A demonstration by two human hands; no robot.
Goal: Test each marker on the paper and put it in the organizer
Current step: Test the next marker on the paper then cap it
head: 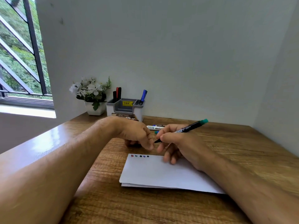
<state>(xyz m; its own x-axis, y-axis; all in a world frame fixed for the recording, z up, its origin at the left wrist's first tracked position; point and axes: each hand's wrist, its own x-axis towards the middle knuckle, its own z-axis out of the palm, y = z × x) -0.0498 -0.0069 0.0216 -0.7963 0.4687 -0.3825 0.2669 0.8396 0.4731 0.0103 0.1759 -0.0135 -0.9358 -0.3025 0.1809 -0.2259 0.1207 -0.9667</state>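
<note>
My right hand [176,143] grips a black marker with a green end [191,127], its tip pointing left and lifted off the table just beyond the paper's far edge. My left hand [137,135] hovers beside that tip with curled fingers; a bit of green cap [156,132] shows beside its fingers, and I cannot tell whether they pinch it. A folded white paper [153,173] lies below, with several small coloured test marks [140,156] along its top left. The grey organizer [125,106] stands at the wall, holding black and red markers [117,93] and a blue one [143,96].
A white pot of artificial flowers [92,96] stands left of the organizer. More markers [155,126] lie on the wooden table [226,151] behind my hands. A window is at far left, walls close behind and right.
</note>
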